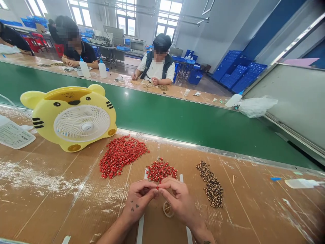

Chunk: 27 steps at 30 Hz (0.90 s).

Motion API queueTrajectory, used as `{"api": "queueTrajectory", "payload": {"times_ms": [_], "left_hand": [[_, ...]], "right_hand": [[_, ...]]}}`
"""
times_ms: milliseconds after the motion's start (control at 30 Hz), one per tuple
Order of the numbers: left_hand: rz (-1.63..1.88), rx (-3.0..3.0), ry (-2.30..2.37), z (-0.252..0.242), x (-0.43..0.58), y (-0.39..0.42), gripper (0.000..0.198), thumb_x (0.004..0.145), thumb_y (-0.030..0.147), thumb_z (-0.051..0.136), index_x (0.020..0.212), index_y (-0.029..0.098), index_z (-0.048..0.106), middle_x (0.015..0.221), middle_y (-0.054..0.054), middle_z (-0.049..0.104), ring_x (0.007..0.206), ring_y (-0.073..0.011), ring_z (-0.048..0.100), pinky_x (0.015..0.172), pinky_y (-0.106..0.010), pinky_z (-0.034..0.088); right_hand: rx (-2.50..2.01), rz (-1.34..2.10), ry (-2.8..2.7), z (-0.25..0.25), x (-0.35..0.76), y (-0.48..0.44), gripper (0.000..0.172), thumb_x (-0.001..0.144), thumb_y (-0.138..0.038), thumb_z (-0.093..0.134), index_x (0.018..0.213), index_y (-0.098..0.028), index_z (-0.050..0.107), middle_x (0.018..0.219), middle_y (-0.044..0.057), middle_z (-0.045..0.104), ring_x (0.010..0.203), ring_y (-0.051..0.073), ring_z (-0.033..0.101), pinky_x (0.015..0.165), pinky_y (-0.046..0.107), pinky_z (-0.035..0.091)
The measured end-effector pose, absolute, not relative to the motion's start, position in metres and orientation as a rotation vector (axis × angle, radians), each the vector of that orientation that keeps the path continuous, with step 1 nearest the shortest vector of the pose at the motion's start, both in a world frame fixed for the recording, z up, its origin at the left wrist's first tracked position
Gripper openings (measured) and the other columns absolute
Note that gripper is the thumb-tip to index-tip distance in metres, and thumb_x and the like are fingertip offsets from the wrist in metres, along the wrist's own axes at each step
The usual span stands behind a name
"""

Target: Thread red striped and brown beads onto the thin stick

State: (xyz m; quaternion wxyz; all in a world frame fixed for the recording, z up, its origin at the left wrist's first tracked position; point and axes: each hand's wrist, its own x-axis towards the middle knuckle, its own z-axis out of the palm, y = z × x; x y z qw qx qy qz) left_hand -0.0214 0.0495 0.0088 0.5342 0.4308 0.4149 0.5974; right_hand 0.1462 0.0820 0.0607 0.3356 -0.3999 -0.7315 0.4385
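Red beads (122, 156) lie in a big loose heap on the cardboard-covered table (43, 200), with a smaller heap (161, 170) just ahead of the hands and a long heap of dark speckled beads (210, 184) to the right. The left hand (138, 200) and right hand (180, 201) meet at the fingertips, each grip closed in a tight pinch on one tiny red bead (157, 187), most of it hidden by the fingers. A small clear ring (168, 209) sits just below the right hand; what it holds is hard to tell. Nothing walls in the heaps, so a careless wrist could sweep red beads into the dark ones and mix them. A bead this small could also pop from the pinch if the fingertips slip, then roll among the others or toward the green belt (152, 115). The yellow tiger-shaped fan (73, 118) stands right beside the big heap, so a knock to it, or a strong draught if it is running, could scatter beads. Pale powder (30, 176) on the table might make fingers slippery.
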Motion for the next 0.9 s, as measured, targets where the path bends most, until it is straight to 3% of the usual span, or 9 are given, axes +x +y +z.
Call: {"api": "queueTrajectory", "payload": {"times_ms": [233,400,500,700,900], "left_hand": [[1.341,1.175,1.204,0.008,-0.017,0.06,0.012,0.078,0.027,0.075,0.085,0.018,0.078,0.074,-0.007,0.077,0.064,-0.0187,0.071,0.062,-0.026,0.058],[1.223,1.606,1.407,0.018,-0.014,0.072,0.012,0.083,0.019,0.066,0.083,0.02,0.078,0.076,-0.005,0.078,0.064,-0.018,0.07,0.06,-0.024,0.055],[1.141,1.854,1.443,0.023,-0.005,0.083,0.016,0.085,0.015,0.063,0.085,0.023,0.077,0.078,-0.004,0.078,0.064,-0.0183,0.069,0.062,-0.026,0.054],[1.006,2.228,1.517,0.023,0.005,0.105,0.027,0.091,0.013,0.052,0.097,0.023,0.076,0.097,-0.009,0.077,0.092,-0.0246,0.07,0.082,-0.037,0.056],[0.949,2.257,1.932,0.025,-0.082,0.083,0.024,0.093,0.024,0.05,0.094,0.022,0.074,0.102,-0.01,0.073,0.093,-0.0252,0.07,0.085,-0.037,0.056]], "right_hand": [[-1.062,1.02,-1.913,0.053,0.158,0.091,0.011,0.091,-0.021,0.065,0.089,-0.02,0.077,0.088,0.005,0.075,0.086,0.02,0.067,0.082,0.032,0.051],[-1.192,0.845,-1.751,0.047,0.212,0.104,0.019,0.091,-0.033,0.065,0.1,-0.02,0.075,0.1,0.008,0.074,0.087,0.022,0.067,0.081,0.035,0.054],[-1.237,0.819,-1.731,0.036,0.235,0.103,0.023,0.092,-0.038,0.063,0.094,-0.019,0.075,0.095,0.009,0.074,0.087,0.023,0.068,0.08,0.035,0.054],[-1.155,0.921,-1.871,0.031,0.237,0.091,0.02,0.093,-0.032,0.061,0.092,-0.018,0.076,0.087,0.007,0.074,0.082,0.021,0.067,0.077,0.032,0.052],[-1.007,1.032,-2.04,0.033,0.233,0.085,0.01,0.085,-0.028,0.072,0.087,-0.02,0.077,0.078,0.003,0.071,0.076,0.019,0.064,0.072,0.029,0.05]]}}
